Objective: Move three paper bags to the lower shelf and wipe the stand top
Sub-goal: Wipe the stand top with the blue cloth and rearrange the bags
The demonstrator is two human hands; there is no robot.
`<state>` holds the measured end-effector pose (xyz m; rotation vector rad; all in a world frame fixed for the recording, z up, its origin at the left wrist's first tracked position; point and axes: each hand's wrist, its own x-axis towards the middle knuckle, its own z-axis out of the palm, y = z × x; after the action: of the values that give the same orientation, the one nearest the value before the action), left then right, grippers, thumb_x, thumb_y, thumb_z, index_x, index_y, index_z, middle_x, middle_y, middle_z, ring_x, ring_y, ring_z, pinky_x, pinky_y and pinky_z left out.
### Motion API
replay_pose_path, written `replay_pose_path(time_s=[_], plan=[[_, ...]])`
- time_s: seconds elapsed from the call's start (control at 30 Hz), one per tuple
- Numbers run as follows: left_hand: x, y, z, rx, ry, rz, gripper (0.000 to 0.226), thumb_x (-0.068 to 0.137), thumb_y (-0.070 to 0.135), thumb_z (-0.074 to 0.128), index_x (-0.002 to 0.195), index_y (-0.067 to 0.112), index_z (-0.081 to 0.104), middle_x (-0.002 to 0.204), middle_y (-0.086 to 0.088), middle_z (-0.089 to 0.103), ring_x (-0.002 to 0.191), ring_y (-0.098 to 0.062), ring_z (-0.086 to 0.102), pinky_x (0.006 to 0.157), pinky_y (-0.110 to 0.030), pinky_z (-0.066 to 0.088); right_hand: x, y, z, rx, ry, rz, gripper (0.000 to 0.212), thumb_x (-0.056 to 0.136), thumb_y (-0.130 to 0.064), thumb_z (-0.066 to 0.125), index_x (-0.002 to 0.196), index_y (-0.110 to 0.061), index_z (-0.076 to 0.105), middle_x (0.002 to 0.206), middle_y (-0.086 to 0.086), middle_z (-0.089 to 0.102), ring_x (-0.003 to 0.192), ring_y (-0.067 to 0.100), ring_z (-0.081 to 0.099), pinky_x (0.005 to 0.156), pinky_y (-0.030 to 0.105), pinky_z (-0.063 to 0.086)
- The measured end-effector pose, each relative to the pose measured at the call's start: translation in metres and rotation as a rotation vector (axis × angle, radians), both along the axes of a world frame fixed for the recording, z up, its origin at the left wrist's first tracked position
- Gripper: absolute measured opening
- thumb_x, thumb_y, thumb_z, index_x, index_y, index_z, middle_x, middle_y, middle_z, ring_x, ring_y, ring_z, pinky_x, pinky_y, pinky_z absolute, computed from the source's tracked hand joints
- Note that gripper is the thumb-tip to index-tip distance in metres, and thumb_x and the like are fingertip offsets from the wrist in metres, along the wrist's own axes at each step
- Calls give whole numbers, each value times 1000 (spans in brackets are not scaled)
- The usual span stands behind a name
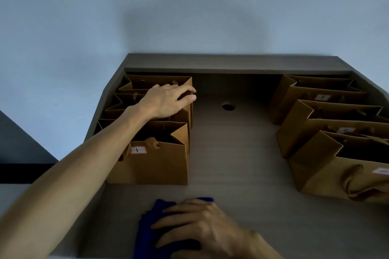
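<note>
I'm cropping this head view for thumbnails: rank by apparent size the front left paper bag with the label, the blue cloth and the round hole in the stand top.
1. front left paper bag
2. blue cloth, partly hidden under the right hand
3. round hole

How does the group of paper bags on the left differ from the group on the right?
The left bags stand straight and tightly packed; the right bags sit angled. The left hand touches the left bags; nothing touches the right bags. Both groups are brown, open-topped, with white labels, on the stand top.

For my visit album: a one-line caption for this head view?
Left hand reaches among paper bags; right hand rests on blue cloth.
</note>
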<state>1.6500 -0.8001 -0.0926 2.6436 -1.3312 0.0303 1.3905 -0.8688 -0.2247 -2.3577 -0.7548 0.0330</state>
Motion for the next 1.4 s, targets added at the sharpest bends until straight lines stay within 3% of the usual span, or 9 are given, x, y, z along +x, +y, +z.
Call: replay_pose_path(time_s=[0.1, 0.23, 0.47, 0.67, 0.87, 1.0, 1.1, 1.27, 1.4], plan=[[-1, 0, 0, 1, -5, -2, 45, 98, 58, 22, 137, 40, 38, 130, -4, 59, 119, -23, 54, 98, -46, 39, -28, -48, 34, -87, -20, 9, 29, 103, -34, 45, 131, -28, 52, 148, -15, 41, 144, 0, 27, 121, 24, 15], [-2, -1, 2, 11, 11, 8, 49, 97, 59, 24, 140, 39, 35, 140, -5, 52, 124, -24, 52, 102, -49, 37, -64, -92, 37, -183, -34, -112, 29, 99, -39, 57, 128, -40, 57, 150, -26, 38, 142, -1, 31, 114, 32, 35], [-6, 3, 18, -87, 255, 26, 54, 98, 52, 37, 146, 28, 29, 142, -6, 49, 125, -25, 51, 103, -43, 40, -33, -54, 37, -499, -283, -50, 48, 97, -51, 45, 143, -44, 32, 153, -20, 26, 143, 2, 22, 109, 27, 28], [0, 24, 32, -163, 265, 1, 38, 100, 34, 44, 137, 24, 46, 130, -2, 58, 119, -18, 55, 94, -32, 43, -14, -39, 11, -111, -38, -77, 39, 100, -54, 40, 134, -40, 53, 149, -28, 36, 141, -5, 26, 115, 34, 27], [20, 55, 33, -123, 210, 36, 29, 99, 29, 48, 126, 26, 58, 131, 0, 58, 122, -18, 51, 93, -29, 38, -7, -45, -5, -10, -274, -176, 32, 107, -40, 28, 125, -30, 52, 138, -15, 47, 136, -7, 33, 110, 27, 31], [29, 64, 32, -111, 182, 85, 27, 99, 28, 48, 123, 25, 61, 128, -2, 61, 118, -18, 54, 89, -27, 38, 2, -44, -4, 45, -164, -95, 28, 108, -29, 28, 131, -35, 44, 155, -31, 17, 140, -18, 10, 112, 16, 20], [33, 64, 32, -96, 142, 106, 26, 99, 22, 50, 121, 23, 64, 122, -3, 64, 112, -19, 57, 85, -25, 39, 4, -46, -24, 120, -81, -154, 30, 107, -33, 26, 116, -19, 51, 138, -19, 40, 137, -23, 13, 106, -3, 5], [36, 53, 36, -56, 81, 88, 25, 97, 17, 54, 117, 21, 67, 123, -3, 66, 116, -22, 58, 94, -31, 43, -1, -29, -24, 48, -288, 15, 30, 92, -41, 46, 111, -54, 65, 133, -36, 47, 131, -18, 35, 109, 3, 21], [25, 29, 44, -124, 44, -7, 25, 96, 16, 56, 117, 19, 68, 119, -3, 68, 112, -18, 61, 91, -27, 42, 27, -41, -17, 676, -442, 295, 28, 103, -4, 29, 102, 10, 53, 157, -15, 32, 141, -8, 25, 106, 2, -4]])
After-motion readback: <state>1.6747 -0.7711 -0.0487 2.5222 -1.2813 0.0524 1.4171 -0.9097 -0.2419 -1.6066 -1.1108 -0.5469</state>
